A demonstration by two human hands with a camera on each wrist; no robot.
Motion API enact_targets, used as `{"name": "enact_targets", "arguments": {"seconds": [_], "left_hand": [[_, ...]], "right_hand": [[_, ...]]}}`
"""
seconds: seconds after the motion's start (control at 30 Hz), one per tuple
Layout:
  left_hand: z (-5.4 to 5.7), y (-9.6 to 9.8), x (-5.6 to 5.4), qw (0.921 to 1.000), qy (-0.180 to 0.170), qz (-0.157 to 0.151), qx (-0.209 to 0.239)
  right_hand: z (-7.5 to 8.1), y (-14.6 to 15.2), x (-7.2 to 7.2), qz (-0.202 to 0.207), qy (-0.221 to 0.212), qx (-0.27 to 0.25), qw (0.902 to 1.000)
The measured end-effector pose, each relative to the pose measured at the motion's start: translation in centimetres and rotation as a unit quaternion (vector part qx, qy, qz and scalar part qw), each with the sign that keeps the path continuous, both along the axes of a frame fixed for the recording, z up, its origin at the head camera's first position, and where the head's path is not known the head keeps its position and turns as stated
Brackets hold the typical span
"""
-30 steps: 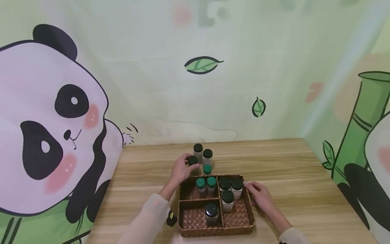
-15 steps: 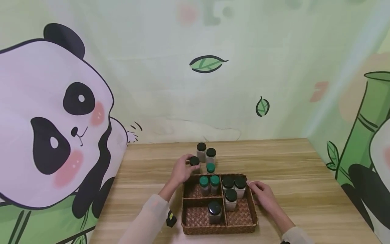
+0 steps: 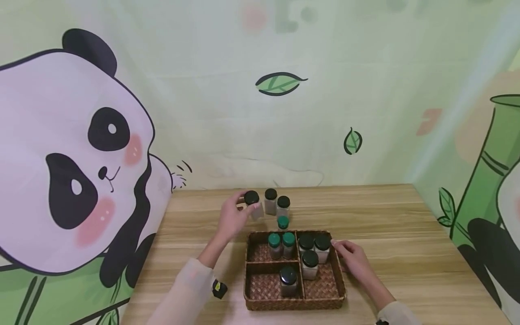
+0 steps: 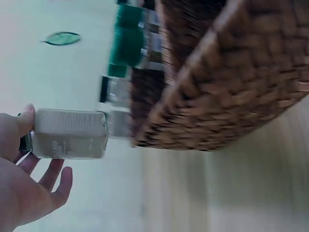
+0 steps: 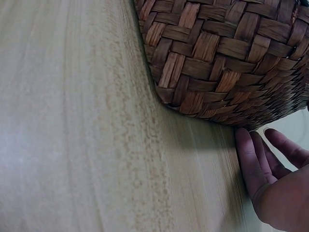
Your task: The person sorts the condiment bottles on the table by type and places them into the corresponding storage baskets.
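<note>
My left hand (image 3: 233,216) pinches a clear square jar (image 3: 255,211) near its black lid, above the table behind the basket. In the left wrist view the jar (image 4: 70,134) lies sideways across the picture, its body free of the fingers. A woven brown basket (image 3: 294,304) has three compartments: two green-lidded jars (image 3: 281,246) back left, one black-lidded jar (image 3: 288,280) front left, three black-lidded jars (image 3: 310,264) on the right. My right hand (image 3: 356,261) touches the basket's right side near the back corner; its fingers (image 5: 248,152) look fairly straight in the right wrist view.
Behind the basket two black-lidded jars (image 3: 277,205) and one green-lidded jar (image 3: 283,222) stand on the wooden table (image 3: 386,216). A small black object (image 3: 219,289) shows beside the left sleeve. A panda-printed cloth (image 3: 227,131) hangs at the back.
My left hand has lifted the black-lidded jar from just behind the basket up and to the left. My right hand stays at the basket's side. The head view has shifted slightly.
</note>
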State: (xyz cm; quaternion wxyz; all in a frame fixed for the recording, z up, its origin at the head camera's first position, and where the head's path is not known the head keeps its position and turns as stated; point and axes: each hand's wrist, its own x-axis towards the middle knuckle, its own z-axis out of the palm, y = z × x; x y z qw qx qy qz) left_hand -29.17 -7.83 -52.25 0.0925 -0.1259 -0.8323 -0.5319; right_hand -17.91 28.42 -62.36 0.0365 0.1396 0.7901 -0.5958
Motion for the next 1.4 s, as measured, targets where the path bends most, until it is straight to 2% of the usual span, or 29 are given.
{"name": "enact_targets", "arguments": {"seconds": [0.17,0.33,0.4,0.5,0.6,0.7,0.9,1.1,1.3,1.4], "left_hand": [[2.9,-0.2,1.5,0.9987,0.028,-0.035,0.024],[5.4,-0.5,3.2,0.9966,0.029,-0.075,0.018],[6.1,-0.7,3.8,0.995,0.027,-0.095,0.009],[6.6,-0.9,4.6,0.9904,0.025,-0.135,-0.006],[6.3,-1.1,5.1,0.9843,0.016,-0.175,-0.015],[5.6,-1.4,5.6,0.9795,0.005,-0.2,-0.019],[3.8,-1.5,6.4,0.9751,-0.006,-0.22,-0.026],[2.4,-1.6,7.4,0.9679,-0.048,-0.244,-0.034],[1.6,-1.9,8.5,0.9552,-0.069,-0.281,-0.063],[1.2,-1.9,8.9,0.9518,-0.072,-0.289,-0.074]], "right_hand": [[0.0,0.1,-0.1,0.002,-0.001,-0.004,1.0],[-0.2,0.0,-0.1,-0.001,-0.005,-0.007,1.0],[-0.2,0.0,-0.1,-0.002,-0.005,-0.009,0.9999],[-0.2,0.0,-0.1,0.001,-0.005,-0.009,0.9999],[-0.2,0.0,0.0,0.004,-0.003,-0.003,1.0],[-0.2,0.0,0.1,0.004,-0.006,0.001,1.0],[0.0,-0.1,0.0,0.002,-0.006,0.004,1.0],[-0.1,0.0,0.0,0.001,-0.004,0.004,1.0],[-0.1,-0.1,0.0,0.001,-0.001,0.005,1.0],[-0.2,0.0,0.0,0.0,0.001,0.005,1.0]]}}
